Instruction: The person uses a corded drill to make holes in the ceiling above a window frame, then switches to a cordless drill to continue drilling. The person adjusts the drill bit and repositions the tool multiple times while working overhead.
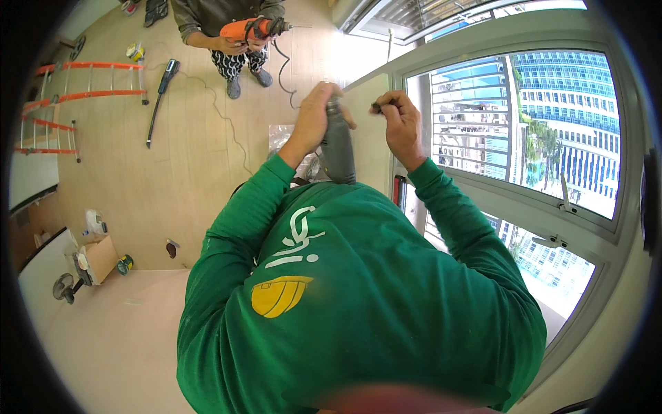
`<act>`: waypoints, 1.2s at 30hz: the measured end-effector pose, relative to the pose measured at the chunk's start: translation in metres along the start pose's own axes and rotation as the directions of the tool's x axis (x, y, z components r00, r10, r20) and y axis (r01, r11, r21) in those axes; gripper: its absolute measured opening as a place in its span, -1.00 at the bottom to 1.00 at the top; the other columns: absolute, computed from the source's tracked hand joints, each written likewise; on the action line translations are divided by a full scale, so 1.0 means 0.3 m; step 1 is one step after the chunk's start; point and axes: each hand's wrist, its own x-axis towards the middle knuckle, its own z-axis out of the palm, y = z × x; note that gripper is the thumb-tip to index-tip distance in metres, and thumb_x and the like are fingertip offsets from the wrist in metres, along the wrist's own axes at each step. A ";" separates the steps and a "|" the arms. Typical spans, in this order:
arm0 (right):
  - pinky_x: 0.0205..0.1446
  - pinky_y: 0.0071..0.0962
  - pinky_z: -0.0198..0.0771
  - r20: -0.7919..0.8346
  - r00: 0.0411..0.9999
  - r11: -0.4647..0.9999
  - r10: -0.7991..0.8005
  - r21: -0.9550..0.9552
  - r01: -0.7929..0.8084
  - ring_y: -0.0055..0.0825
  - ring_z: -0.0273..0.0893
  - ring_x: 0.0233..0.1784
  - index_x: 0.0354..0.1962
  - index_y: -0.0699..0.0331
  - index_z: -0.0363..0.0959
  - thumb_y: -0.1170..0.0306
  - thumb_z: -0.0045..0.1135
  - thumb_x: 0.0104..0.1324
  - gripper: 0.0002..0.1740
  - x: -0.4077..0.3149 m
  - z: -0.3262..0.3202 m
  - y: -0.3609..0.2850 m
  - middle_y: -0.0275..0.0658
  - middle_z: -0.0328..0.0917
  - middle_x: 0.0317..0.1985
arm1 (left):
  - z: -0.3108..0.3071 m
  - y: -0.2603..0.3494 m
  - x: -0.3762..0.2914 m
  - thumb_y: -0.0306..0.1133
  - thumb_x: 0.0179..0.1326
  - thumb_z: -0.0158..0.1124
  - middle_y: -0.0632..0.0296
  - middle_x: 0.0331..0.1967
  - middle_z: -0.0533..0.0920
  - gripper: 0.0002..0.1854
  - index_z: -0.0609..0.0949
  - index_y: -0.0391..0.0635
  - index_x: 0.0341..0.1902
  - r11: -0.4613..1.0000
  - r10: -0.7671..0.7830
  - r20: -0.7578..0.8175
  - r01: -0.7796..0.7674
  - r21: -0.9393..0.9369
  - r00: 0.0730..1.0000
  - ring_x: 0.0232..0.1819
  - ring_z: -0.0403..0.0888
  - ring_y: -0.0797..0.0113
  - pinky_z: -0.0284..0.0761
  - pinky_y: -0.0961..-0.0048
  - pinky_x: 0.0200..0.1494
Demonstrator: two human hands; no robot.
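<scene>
Close in front of my chest, my left hand (pixel 315 116) grips the neck of a dark grey power tool (pixel 340 150). Its thumb and fingers wrap around the far end, and the exact kind of tool is unclear. The tool's rounded lower end is against or just before my green shirt. To the right, apart from the tool, my right hand (pixel 402 124) pinches a small black part (pixel 380 107) between thumb and fingers. A clear plastic bag (pixel 279 135) shows partly behind my left wrist.
Facing me, a person (pixel 227 23) holds an orange corded drill (pixel 253 30) with a long bit. An orange stepladder (pixel 85 95), a long-shafted tool (pixel 163 93) and a thin cord (pixel 220 111) lie on the floor. Framed windows (pixel 517 124) with handles stand close on my right.
</scene>
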 end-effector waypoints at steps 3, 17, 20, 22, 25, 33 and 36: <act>0.13 -0.41 0.43 0.288 0.880 0.860 0.378 0.242 -0.449 -0.41 0.49 -0.15 -0.07 0.37 0.50 0.35 -0.11 0.53 -0.73 -0.046 0.023 0.116 -0.15 0.53 -0.22 | -0.051 -0.014 0.007 -0.10 0.67 -0.24 0.02 -0.50 0.66 -0.65 0.48 -0.05 -0.01 0.992 -0.002 -0.104 -0.011 -0.125 0.995 -0.51 0.71 0.14 0.67 0.25 -0.38; 0.22 -0.15 0.52 0.542 0.649 0.814 0.534 -0.537 -0.221 0.04 0.69 0.06 0.15 0.54 0.53 -0.44 0.46 -0.03 0.20 -0.173 0.168 0.322 0.24 0.69 -0.04 | -0.488 0.266 0.283 -0.16 0.61 0.06 0.23 -0.35 0.62 -0.63 0.66 -0.24 -0.02 0.917 0.388 -0.364 -0.315 0.245 0.847 -0.33 0.68 0.32 0.70 0.32 -0.19; 0.23 -0.14 0.52 0.463 0.601 0.745 0.652 -0.538 -0.393 -0.02 0.70 0.10 0.17 0.55 0.52 -0.44 0.44 -0.02 0.22 -0.250 0.154 0.467 0.21 0.70 0.00 | -0.626 0.368 0.320 -0.14 0.59 0.16 0.25 -0.20 0.66 -0.61 0.70 -0.25 0.11 0.868 0.349 -0.385 -0.141 0.476 0.854 -0.17 0.69 0.40 0.69 0.36 -0.03; 0.22 -0.18 0.53 0.405 0.580 0.705 0.707 -0.468 -0.533 -0.11 0.69 0.12 0.16 0.54 0.53 -0.41 0.45 0.00 0.17 -0.275 0.139 0.567 0.16 0.70 0.01 | -0.657 0.384 0.307 0.08 0.44 0.30 0.01 0.09 0.73 -0.22 0.35 -0.16 0.53 0.876 0.244 -0.335 -0.058 0.479 0.910 0.08 0.75 0.14 0.66 0.22 0.11; 0.22 -0.22 0.53 0.303 0.612 0.683 0.731 -0.331 -0.652 -0.17 0.68 0.11 0.13 0.54 0.55 -0.36 0.48 0.01 0.12 -0.280 0.137 0.735 0.10 0.70 0.01 | -0.641 0.340 0.271 -0.18 0.60 0.16 0.27 -0.20 0.62 -0.59 0.67 -0.25 0.24 0.835 0.389 -0.388 -0.141 0.532 0.836 -0.16 0.69 0.39 0.70 0.33 -0.02; 0.25 -0.23 0.53 0.110 0.487 0.498 0.866 -0.271 -0.824 -0.11 0.67 0.16 0.13 0.64 0.45 -0.40 0.43 0.01 0.20 -0.078 0.321 1.270 0.20 0.64 0.09 | -0.703 0.009 0.125 -0.18 0.63 0.09 0.28 -0.26 0.57 -0.58 0.65 -0.28 0.26 0.863 0.320 -0.518 -0.018 0.505 0.793 -0.25 0.61 0.40 0.67 0.35 -0.08; 0.29 -0.20 0.52 -0.034 0.530 0.469 0.848 -0.420 -0.777 -0.02 0.66 0.21 0.20 0.62 0.38 -0.43 0.40 0.00 0.26 0.019 0.420 1.443 0.23 0.62 0.13 | -0.720 -0.235 -0.034 -0.22 0.66 0.01 0.24 -0.24 0.62 -0.61 0.66 -0.29 0.18 0.833 0.212 -0.567 0.156 0.531 0.796 -0.23 0.61 0.43 0.65 0.34 -0.04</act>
